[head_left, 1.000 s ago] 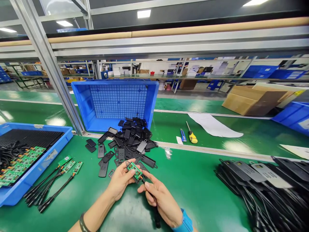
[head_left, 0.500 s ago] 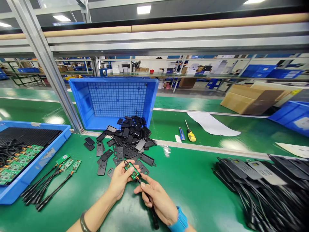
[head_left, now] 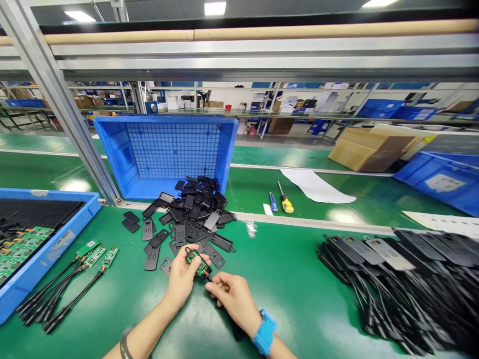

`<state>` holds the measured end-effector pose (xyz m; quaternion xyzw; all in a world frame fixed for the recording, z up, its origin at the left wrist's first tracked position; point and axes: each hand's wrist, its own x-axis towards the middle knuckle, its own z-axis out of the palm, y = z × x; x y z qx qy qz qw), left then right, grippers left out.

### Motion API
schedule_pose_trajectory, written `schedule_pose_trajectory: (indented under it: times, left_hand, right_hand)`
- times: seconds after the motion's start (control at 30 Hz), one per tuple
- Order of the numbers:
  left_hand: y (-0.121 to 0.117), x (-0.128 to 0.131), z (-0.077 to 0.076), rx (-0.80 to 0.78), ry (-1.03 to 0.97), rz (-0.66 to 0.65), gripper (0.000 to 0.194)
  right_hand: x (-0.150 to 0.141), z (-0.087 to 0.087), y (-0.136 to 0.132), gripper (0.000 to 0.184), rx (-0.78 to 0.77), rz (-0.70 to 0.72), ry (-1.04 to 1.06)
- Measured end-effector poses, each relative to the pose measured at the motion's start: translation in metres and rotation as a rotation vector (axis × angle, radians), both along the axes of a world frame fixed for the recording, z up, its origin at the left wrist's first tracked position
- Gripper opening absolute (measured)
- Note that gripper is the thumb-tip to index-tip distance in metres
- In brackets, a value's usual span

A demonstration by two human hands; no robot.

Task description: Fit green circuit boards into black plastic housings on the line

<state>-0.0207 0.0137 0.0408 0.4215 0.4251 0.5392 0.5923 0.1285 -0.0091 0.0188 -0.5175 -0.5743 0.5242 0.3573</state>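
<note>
Low in the middle of the view, my left hand (head_left: 182,279) is closed on a small green circuit board (head_left: 201,268) seated in a black plastic case. The thumb presses on the board beside its little digit display. My right hand (head_left: 236,303) pinches the black cable (head_left: 208,280) where it leaves the board's lower end. The rest of that cable runs down under the right hand, partly hidden. Just beyond the hands lies a heap of black plastic case parts (head_left: 194,207), spilling from a tipped blue crate (head_left: 164,149).
Several wired boards (head_left: 95,257) lie at left beside a blue tray (head_left: 71,234) of boards and cables. Many cased units with cables (head_left: 389,254) are piled at right. A yellow screwdriver (head_left: 287,204), blue cutter (head_left: 273,202) and paper (head_left: 318,187) lie behind a raised strip.
The right hand has closed its fingers into a tighter pinch on the cable near the board. The left hand still holds the board and case. The view has turned slightly right.
</note>
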Motion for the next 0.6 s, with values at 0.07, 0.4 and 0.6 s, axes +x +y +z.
schedule_pose_trajectory:
  times: [0.07,0.4,0.6]
  left_hand:
    - [-0.001,0.002,-0.002,0.031,0.045,0.010,0.041]
    - [0.000,0.004,0.002,-0.060,-0.027,-0.005,0.048]
    - [0.006,-0.004,-0.005,-0.149,0.003,0.030,0.063]
  right_hand:
    - [0.000,0.002,-0.001,0.034,0.054,-0.013,-0.019]
    - [-0.008,-0.003,0.007,0.045,-0.027,-0.007,0.244]
    - [-0.014,-0.006,0.016,0.038,-0.083,-0.047,0.239]
